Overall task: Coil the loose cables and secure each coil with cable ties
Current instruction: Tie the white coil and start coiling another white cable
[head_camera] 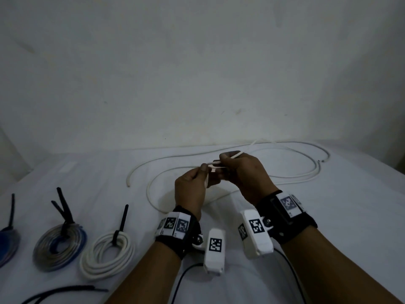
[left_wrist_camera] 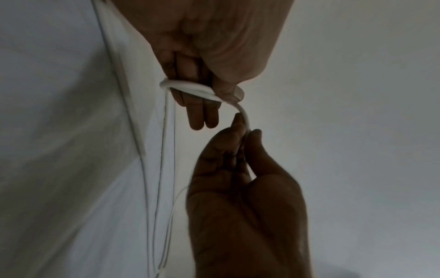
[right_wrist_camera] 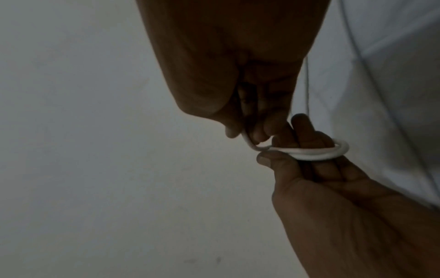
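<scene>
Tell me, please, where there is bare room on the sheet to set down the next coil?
Bare sheet lies right of the right hand, nearer than the loose white cable; also between that cable's free end and the white coil. Crowded near left: that coil, grey-blue coil, blue coil, black ties.

My count, taken mainly from the head view:

- Hands: two, the left hand [head_camera: 191,190] and the right hand [head_camera: 248,174].
- Loose cables: one, the white cable [head_camera: 263,150].
- Tied coils: three, namely the white coil [head_camera: 107,252], the grey-blue coil [head_camera: 59,246], and the blue coil [head_camera: 8,244], which the frame edge cuts off.
- Spare black ties [head_camera: 65,291]: I count two strips at the near edge, though they overlap.
- Wrist cameras: two.
</scene>
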